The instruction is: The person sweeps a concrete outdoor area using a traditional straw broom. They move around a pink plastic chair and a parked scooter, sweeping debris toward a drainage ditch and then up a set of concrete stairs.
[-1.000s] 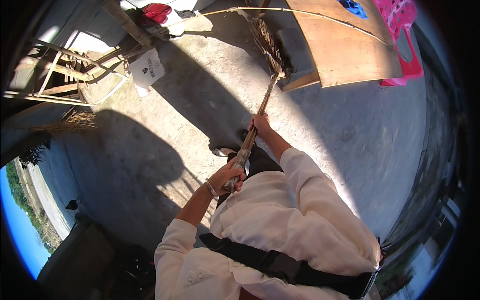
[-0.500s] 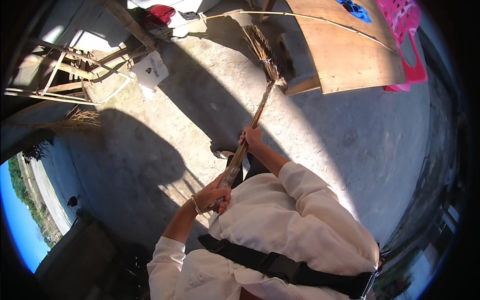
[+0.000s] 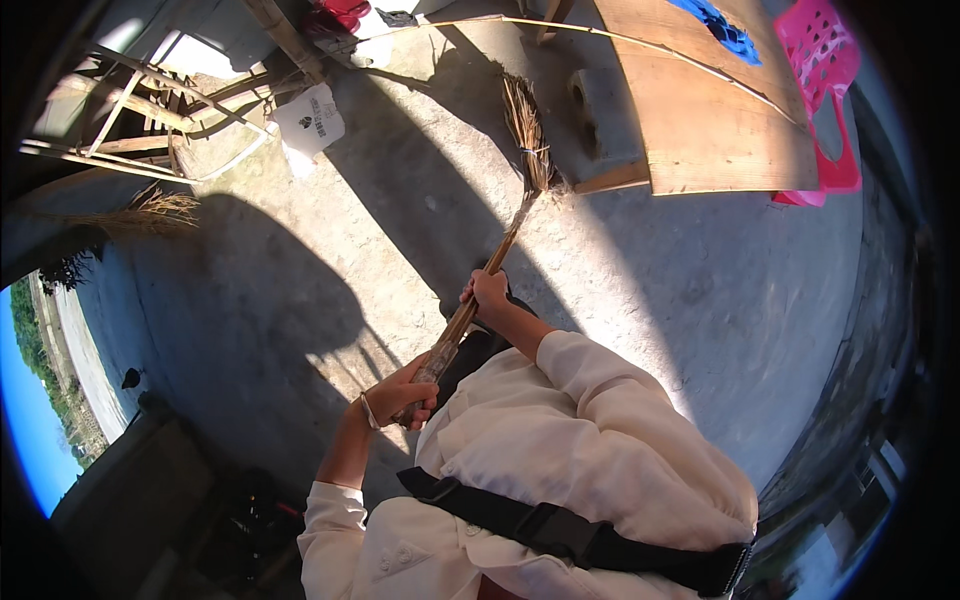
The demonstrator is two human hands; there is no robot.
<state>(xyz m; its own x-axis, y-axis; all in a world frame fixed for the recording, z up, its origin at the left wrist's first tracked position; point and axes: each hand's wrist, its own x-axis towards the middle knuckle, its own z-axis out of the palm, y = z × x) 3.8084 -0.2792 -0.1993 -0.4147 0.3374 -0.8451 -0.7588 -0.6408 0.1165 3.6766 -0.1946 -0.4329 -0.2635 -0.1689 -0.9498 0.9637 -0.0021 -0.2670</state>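
Observation:
A straw broom (image 3: 526, 140) slants away from me, its bound bristle head out over the concrete floor beside the table. My left hand (image 3: 407, 392), with a bangle at the wrist, is closed round the near end of its handle, which looks wrapped in clear plastic. Farther up, my right hand (image 3: 486, 292) is wrapped round the bare stalk of the handle. Whether the bristles touch the floor I cannot tell.
At the right stand a wooden table (image 3: 720, 130) and a pink plastic chair (image 3: 825, 75). A blue cloth (image 3: 722, 32) and a long thin stick (image 3: 660, 50) lie on the table. A concrete block (image 3: 605, 112) sits beneath. Farther left are a bamboo frame (image 3: 130, 110) and another broom (image 3: 140, 215).
The broom head has swung a little right and nearer to me. Both hands have shifted slightly left, still holding the handle.

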